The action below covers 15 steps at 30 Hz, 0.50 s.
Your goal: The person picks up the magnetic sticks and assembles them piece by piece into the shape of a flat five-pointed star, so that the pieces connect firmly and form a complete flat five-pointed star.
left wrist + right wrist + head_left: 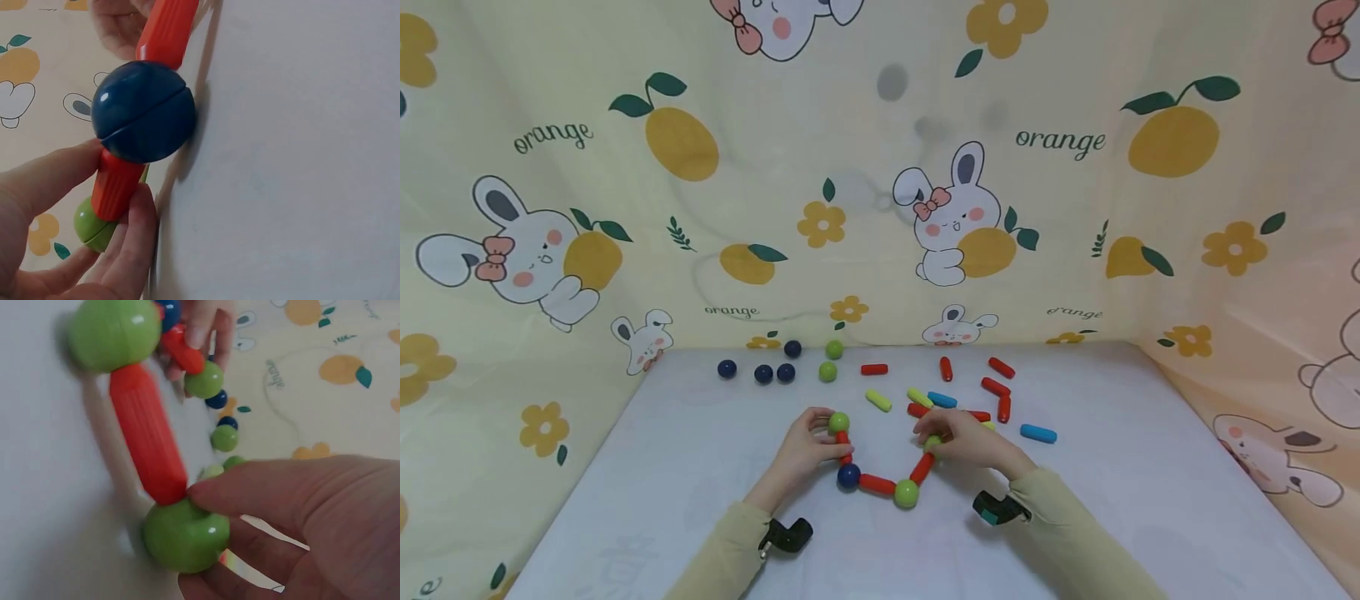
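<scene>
A chain of red rods and balls forms an open U on the table. My left hand [805, 454] pinches its left arm, a red rod [117, 184] between a dark blue ball [145, 111] and a green ball [94, 226]. The bottom red rod [877, 484] joins the blue ball to another green ball [906, 493]. From there a red rod [149, 434] slants up to a green ball [187, 536], which my right hand [972, 443] grips with thumb and fingers. Part of that ball is covered by the fingers in the head view.
Several dark blue balls [763, 374] and two green balls [827, 372] lie at the back left of the white table [647, 500]. Red rods [874, 369], yellow-green rods [878, 400] and blue rods [1038, 433] are scattered behind and right of my right hand. A patterned curtain [865, 192] stands behind.
</scene>
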{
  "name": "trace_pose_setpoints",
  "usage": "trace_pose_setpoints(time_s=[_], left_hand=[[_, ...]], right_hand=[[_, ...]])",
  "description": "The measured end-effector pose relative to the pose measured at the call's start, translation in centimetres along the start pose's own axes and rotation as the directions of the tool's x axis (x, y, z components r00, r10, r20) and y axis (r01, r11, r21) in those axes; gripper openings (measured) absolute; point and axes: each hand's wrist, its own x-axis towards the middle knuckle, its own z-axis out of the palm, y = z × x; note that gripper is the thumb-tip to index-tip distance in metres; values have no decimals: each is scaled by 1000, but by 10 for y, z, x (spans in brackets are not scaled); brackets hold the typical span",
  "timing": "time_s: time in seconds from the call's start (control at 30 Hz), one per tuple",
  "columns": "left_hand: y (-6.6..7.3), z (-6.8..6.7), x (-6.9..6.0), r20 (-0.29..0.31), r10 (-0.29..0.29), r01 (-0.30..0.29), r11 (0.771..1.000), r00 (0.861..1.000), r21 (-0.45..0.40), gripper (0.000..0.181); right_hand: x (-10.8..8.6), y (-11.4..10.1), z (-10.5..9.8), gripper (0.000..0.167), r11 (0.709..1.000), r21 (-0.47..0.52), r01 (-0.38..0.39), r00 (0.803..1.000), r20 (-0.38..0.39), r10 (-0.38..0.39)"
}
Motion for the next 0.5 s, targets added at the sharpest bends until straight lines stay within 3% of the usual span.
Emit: trace_pose_setpoints(time_s=[0.17,0.4,0.5], left_hand=[[0,3,1,31,18,-19,1000,999,15,70],[0,7,4,108,14,-16,1000,994,18,70],[1,7,5,133,19,-23,999,991,32,70]], right_hand=[[-15,6,1,31,1000,-4,4,1000,-10,-4],[-32,13,0,35,999,48,-12,997,72,8],[-39,15,-7,38,998,62,-15,998,56,12]])
